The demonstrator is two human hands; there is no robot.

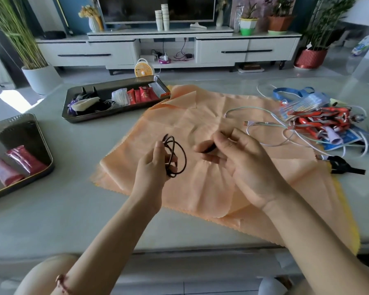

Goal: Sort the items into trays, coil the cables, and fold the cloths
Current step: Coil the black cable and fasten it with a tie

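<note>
Both pinch the black cable [184, 155]: left hand [151, 169] its coil, right hand [241, 165] its end.

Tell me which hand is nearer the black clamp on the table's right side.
Right. The right hand, pinching the black cable by its end, is over the orange cloth, left of the black clamp; the left hand, holding the cable's coil, is farther left still.
</note>
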